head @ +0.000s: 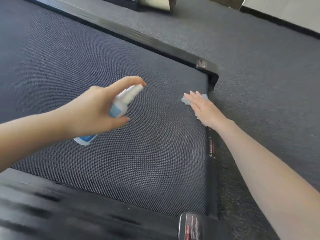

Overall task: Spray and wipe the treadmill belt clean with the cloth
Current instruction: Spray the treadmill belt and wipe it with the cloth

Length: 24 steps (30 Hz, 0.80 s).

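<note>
The treadmill belt (138, 161), dark and finely ribbed, fills the left and middle of the frame, with a black side rail (138, 37) running along its upper edge and another blurred black rail (52, 213) across the lower left. From the left edge a bare forearm reaches in, and the left hand (97, 108) is wrapped round a spray bottle (117, 108), white with a blue label. The index finger lies on top of the pump head and the thumb curls under the body. The bottle is tilted, nozzle toward the upper right, and is held above the belt at left of centre, its base poking out below the hand. Right of centre, near the belt's far right corner, a small grey cloth (186, 100) lies on the belt. The right hand (202, 108) rests flat on it, fingers straight and close together, so that only frayed edges of cloth show past the fingertips and beside the palm. At lower centre a black end cap bears a printed label (190, 226). Grey carpet (259, 75) covers the right side of the frame, meeting a pale wall (285, 7) at upper right
</note>
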Available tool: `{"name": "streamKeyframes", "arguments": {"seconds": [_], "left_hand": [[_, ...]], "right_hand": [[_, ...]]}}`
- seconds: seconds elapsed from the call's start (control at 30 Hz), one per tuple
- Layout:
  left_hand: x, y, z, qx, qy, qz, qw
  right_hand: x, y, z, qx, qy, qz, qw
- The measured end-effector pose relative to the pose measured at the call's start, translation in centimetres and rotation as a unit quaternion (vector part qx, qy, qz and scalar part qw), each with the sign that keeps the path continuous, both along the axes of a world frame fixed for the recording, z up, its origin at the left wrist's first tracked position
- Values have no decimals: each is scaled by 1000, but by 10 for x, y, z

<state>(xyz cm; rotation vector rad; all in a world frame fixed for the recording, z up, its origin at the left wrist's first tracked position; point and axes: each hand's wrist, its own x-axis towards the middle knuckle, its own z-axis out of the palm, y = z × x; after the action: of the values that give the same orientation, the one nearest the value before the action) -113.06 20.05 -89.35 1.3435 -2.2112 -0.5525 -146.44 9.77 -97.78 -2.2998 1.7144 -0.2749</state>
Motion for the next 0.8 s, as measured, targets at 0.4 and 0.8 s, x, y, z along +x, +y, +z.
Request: {"name": "streamKeyframes", "arguments": {"seconds": [0.4,0.8], "left_hand": [[-47,16,-20,-77,-31,27,996],[-41,7,-10,-40,-28,119,992]], "right_hand": [[2,0,1,3,36,14,999],[6,5,2,18,28,-6,999]]}}
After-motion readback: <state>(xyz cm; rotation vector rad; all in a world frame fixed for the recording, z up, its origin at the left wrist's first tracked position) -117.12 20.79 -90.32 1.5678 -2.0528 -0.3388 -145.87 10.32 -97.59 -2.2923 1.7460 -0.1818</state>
